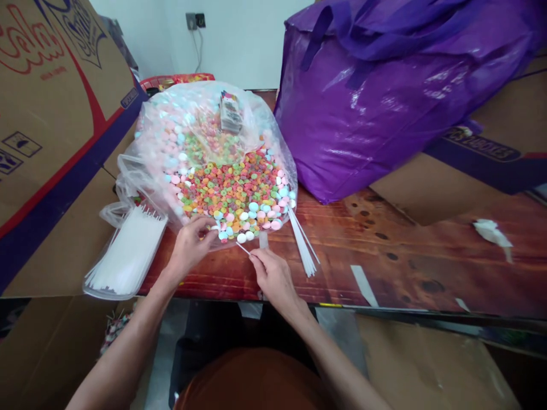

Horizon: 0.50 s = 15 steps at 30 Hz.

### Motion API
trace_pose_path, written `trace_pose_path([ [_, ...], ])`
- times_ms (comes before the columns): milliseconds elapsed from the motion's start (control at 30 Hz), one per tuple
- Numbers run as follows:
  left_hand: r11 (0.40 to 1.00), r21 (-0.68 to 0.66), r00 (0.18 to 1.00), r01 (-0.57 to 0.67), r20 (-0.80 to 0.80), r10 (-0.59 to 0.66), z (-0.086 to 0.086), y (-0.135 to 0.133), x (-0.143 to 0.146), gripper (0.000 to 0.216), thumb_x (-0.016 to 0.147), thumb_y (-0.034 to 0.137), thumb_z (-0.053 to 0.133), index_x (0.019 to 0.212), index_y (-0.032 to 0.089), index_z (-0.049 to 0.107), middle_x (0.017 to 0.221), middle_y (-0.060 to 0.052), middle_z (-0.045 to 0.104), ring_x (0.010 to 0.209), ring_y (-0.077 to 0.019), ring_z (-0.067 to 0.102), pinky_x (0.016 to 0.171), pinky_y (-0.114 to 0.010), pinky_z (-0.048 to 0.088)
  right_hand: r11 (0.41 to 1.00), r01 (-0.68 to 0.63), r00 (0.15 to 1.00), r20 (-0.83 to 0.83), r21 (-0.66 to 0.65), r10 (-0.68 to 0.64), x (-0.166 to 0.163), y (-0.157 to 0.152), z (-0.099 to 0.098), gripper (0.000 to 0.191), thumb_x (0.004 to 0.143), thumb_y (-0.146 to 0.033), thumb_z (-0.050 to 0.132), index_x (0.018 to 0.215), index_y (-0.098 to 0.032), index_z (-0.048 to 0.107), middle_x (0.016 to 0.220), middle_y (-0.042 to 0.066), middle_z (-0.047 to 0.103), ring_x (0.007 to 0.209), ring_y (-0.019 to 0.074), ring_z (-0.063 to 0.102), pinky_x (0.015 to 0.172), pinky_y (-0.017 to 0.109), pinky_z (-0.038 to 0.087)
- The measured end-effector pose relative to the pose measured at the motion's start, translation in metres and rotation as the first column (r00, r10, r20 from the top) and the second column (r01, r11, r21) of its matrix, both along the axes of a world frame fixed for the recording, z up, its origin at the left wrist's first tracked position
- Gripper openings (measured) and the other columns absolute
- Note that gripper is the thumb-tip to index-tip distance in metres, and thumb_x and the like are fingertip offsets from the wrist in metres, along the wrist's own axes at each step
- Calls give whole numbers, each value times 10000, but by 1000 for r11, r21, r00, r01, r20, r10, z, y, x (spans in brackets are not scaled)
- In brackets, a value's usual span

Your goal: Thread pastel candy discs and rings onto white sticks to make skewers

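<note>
My right hand (273, 276) pinches a thin white stick (243, 248) between thumb and fingers, its free end pointing up and left toward the candies. At the near edge of the heap, my left hand (192, 242) has its thumb and fingers closed together. A pale bit shows at those fingertips, too small to name. Colourful ring-shaped gummy candies (233, 182) lie heaped in a large clear plastic bag (132, 142). Around them are pink, blue and white round candies (253, 215). A bundle of loose white sticks (303, 247) rests right of the bag.
A clear pack of white sticks (126, 250) lies at the left table edge. A small stack of printed cards (231, 112) sits on the bag. Cardboard boxes (55, 114) stand left; a big purple bag (354, 108) stands right. Paper scraps (364, 286) lie on the wooden table (410, 262).
</note>
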<state>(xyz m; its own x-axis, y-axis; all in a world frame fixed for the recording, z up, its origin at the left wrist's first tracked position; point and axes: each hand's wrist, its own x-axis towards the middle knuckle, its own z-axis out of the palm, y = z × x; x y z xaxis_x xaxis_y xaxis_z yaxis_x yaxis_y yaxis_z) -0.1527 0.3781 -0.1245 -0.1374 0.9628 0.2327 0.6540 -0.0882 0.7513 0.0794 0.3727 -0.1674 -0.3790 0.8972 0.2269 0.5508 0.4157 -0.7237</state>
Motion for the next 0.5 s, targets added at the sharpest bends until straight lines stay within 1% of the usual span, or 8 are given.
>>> trace_pose_path([
  [67, 998, -28, 994, -57, 92, 60, -7, -12, 3, 136, 880, 311, 628, 947, 195, 650, 1004, -31, 666, 807, -153, 661, 708, -261, 525, 1000, -10, 1000, -15, -13, 10, 0, 0, 1, 263, 1018, -237, 446, 930, -191, 689, 882, 53, 703, 824, 187, 662, 782, 282, 454],
  [100, 996, -44, 993, -73, 93, 77, -11, -18, 5, 140, 889, 317, 617, 953, 195, 642, 1004, -32, 660, 799, -150, 660, 700, -259, 523, 1000, -18, 1000, -15, -17, 18, 0, 0, 2, 257, 1015, -234, 450, 928, -192, 688, 881, 51, 704, 819, 187, 662, 778, 283, 454],
  [167, 994, -56, 995, -93, 21, 94, -21, -28, 11, 160, 904, 295, 593, 1021, 193, 631, 1029, -45, 649, 794, -157, 656, 714, -279, 531, 999, -30, 999, -10, -19, 30, -2, -1, 2, 245, 1009, -225, 456, 934, -191, 687, 878, 50, 703, 811, 191, 661, 765, 288, 453],
  [200, 994, -49, 994, -100, -37, 98, -26, -33, 14, 205, 911, 279, 579, 1090, 188, 620, 1058, -61, 642, 813, -169, 656, 741, -301, 540, 999, -35, 999, -6, -18, 35, -4, -2, 2, 241, 1006, -220, 457, 938, -189, 686, 878, 52, 701, 811, 194, 660, 761, 291, 454],
  [267, 995, -13, 984, -101, -149, 98, -33, -39, 19, 308, 930, 257, 548, 1223, 169, 583, 1117, -105, 620, 900, -208, 655, 817, -359, 556, 999, -47, 999, -1, -11, 47, -7, -4, 2, 240, 1003, -213, 453, 939, -184, 682, 880, 59, 693, 817, 201, 657, 760, 298, 458],
  [300, 996, 8, 977, -94, -192, 94, -35, -41, 21, 330, 940, 247, 532, 1256, 162, 576, 1144, -124, 603, 949, -226, 651, 850, -382, 559, 999, -53, 999, 1, -6, 53, -9, -6, 2, 241, 1001, -210, 450, 936, -182, 679, 881, 63, 689, 820, 204, 655, 761, 300, 461],
  [400, 998, 47, 968, -47, -246, 57, -37, -45, 26, 297, 952, 199, 487, 1211, 176, 630, 1193, -140, 573, 1042, -242, 639, 908, -399, 562, 997, -75, 997, 11, 2, 75, -13, -10, 1, 225, 991, -188, 452, 934, -182, 670, 884, 63, 677, 816, 202, 647, 753, 296, 465],
  [500, 999, 46, 986, 3, -164, 5, -35, -46, 27, 291, 943, 166, 488, 1173, 204, 662, 1166, -108, 633, 1075, -229, 644, 951, -381, 551, 996, -87, 996, 22, 12, 87, -15, -14, 2, 208, 978, -157, 463, 925, -179, 663, 874, 62, 670, 814, 200, 642, 747, 290, 462],
])
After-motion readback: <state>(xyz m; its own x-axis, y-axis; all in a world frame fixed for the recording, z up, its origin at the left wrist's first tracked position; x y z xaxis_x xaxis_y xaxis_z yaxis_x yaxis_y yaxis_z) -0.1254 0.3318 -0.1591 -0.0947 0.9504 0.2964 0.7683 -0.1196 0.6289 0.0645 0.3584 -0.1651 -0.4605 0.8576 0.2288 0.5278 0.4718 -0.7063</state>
